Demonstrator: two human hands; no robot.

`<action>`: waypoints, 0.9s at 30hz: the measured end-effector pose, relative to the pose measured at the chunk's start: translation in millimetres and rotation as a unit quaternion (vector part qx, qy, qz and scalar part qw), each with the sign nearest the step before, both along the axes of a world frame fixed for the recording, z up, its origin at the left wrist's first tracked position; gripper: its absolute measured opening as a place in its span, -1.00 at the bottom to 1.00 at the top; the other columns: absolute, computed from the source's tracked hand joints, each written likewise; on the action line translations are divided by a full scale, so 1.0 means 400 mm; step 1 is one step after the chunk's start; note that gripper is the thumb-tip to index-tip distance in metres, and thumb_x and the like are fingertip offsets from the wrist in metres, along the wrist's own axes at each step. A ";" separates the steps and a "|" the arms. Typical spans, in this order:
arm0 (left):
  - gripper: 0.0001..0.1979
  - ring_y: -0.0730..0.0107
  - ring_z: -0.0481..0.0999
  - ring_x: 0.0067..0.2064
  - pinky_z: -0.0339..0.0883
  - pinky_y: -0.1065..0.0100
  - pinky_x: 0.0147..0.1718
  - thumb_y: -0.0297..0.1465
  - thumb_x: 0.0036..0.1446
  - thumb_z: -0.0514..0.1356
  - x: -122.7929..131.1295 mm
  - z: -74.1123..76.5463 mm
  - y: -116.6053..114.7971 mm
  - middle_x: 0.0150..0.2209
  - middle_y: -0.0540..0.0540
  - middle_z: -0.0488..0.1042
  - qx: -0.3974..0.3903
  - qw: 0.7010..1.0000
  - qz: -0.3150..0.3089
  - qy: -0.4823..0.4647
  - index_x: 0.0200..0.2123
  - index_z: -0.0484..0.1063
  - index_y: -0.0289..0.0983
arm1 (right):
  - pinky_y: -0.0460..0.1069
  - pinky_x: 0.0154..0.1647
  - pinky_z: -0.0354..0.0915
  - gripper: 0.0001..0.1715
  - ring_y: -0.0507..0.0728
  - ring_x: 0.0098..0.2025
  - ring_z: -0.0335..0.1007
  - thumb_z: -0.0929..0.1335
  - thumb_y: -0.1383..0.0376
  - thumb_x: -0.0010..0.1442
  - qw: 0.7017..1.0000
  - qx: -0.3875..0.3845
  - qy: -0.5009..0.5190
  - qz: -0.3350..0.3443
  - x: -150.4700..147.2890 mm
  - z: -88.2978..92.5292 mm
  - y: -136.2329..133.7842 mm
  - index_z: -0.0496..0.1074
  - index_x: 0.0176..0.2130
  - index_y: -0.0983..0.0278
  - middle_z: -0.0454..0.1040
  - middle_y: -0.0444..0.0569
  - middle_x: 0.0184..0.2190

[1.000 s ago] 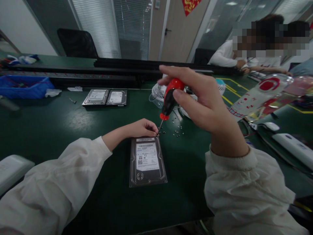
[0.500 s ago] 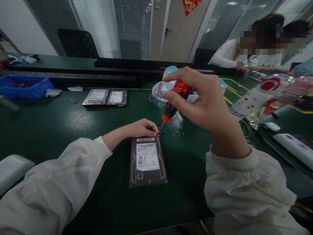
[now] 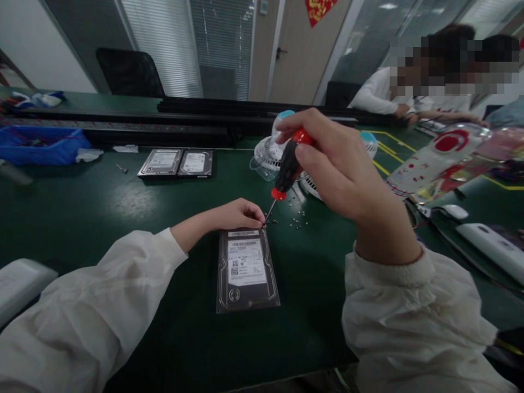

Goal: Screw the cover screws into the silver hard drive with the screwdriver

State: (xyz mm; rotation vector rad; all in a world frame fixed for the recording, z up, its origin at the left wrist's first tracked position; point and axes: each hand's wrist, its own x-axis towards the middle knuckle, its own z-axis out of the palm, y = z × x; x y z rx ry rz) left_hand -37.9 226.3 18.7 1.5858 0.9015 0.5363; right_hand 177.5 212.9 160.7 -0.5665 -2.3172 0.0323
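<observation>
A silver hard drive [image 3: 248, 297] with a white label lies flat on the green table in front of me. At its far edge, my left hand [image 3: 241, 214] is closed, thumb and fingers pinched by the far right corner. What sits in that pinch is too small to make out. My right hand [image 3: 339, 169] grips the handle of a red and black screwdriver [image 3: 287, 170] from above. The screwdriver leans, its thin shaft pointing down to the drive's corner, with the tip right beside my left fingertips. Small loose screws [image 3: 298, 222] are scattered just right of the tip.
Two more hard drives [image 3: 180, 162] lie farther back. White fans [image 3: 268, 153] with blue parts stand behind my right hand. At left is a blue bin [image 3: 45, 144]; at right, a bottle [image 3: 442, 150], a mouse [image 3: 452, 211] and a white power strip [image 3: 491, 248]. People sit at the far right.
My right thumb and fingers have shifted on the screwdriver handle, and the hand has moved slightly right. The left hand and the hard drive stay in place.
</observation>
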 end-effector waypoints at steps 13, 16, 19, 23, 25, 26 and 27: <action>-0.93 0.43 0.51 -0.35 0.40 0.31 -0.21 -0.41 0.08 0.39 0.001 0.001 0.001 -0.37 0.01 0.58 0.000 1.000 0.002 0.004 -0.39 0.58 -0.26 | 0.03 -0.26 0.29 -0.59 0.11 -0.33 0.48 0.27 0.28 0.32 0.998 0.037 -0.008 -0.041 0.011 0.008 0.002 0.51 0.09 0.27 0.63 -0.03 -0.27; -0.95 0.42 0.52 -0.34 0.40 0.29 -0.19 -0.41 0.09 0.38 -0.002 -0.003 0.003 -0.37 0.01 0.58 0.002 1.000 -0.003 0.003 -0.37 0.58 -0.26 | 0.01 -0.34 0.23 -0.67 0.05 -0.48 0.35 0.31 0.11 0.37 0.996 0.062 -0.004 -0.066 0.008 0.009 -0.003 0.56 -0.08 0.25 0.53 -0.09 -0.44; -0.95 0.40 0.53 -0.33 0.41 0.28 -0.19 -0.40 0.11 0.38 -0.005 -0.007 0.006 -0.34 0.00 0.59 0.005 1.000 -0.007 0.005 -0.35 0.59 -0.25 | 0.03 -0.39 0.14 -0.47 0.06 -0.49 0.29 0.16 -0.01 0.46 0.996 0.047 -0.004 -0.073 0.009 0.009 -0.006 0.55 -0.16 0.24 0.46 -0.08 -0.50; -0.93 0.39 0.55 -0.30 0.41 0.27 -0.16 -0.38 0.11 0.39 -0.008 -0.009 0.007 -0.34 0.00 0.59 0.008 1.000 -0.009 0.008 -0.35 0.59 -0.25 | 0.05 -0.28 0.24 -0.61 0.09 -0.39 0.40 0.18 0.27 0.38 0.999 0.036 -0.001 -0.016 0.012 0.006 -0.001 0.49 0.04 0.24 0.56 -0.05 -0.32; -0.92 0.39 0.54 -0.30 0.41 0.28 -0.17 -0.38 0.11 0.38 -0.007 -0.007 0.006 -0.34 0.01 0.58 0.007 1.000 -0.009 0.009 -0.35 0.59 -0.26 | 0.03 -0.27 0.27 -0.67 0.06 -0.43 0.37 0.24 0.28 0.35 0.999 0.044 0.002 -0.023 0.011 0.005 0.000 0.50 0.00 0.23 0.54 -0.10 -0.38; -0.92 0.40 0.54 -0.31 0.41 0.28 -0.17 -0.38 0.11 0.38 -0.006 -0.005 0.004 -0.35 0.01 0.58 0.006 1.000 -0.009 0.009 -0.35 0.59 -0.26 | 0.02 -0.29 0.25 -0.71 0.05 -0.48 0.33 0.26 0.23 0.37 0.998 0.046 0.003 -0.044 0.009 0.005 -0.001 0.52 -0.06 0.23 0.50 -0.12 -0.45; -0.93 0.40 0.53 -0.32 0.41 0.29 -0.18 -0.39 0.11 0.38 -0.005 -0.003 0.003 -0.36 0.01 0.57 0.004 1.000 -0.008 0.008 -0.35 0.59 -0.26 | 0.02 -0.33 0.22 -0.72 0.04 -0.52 0.28 0.28 0.16 0.39 0.996 0.048 0.005 -0.069 0.008 0.005 -0.002 0.53 -0.15 0.23 0.44 -0.14 -0.51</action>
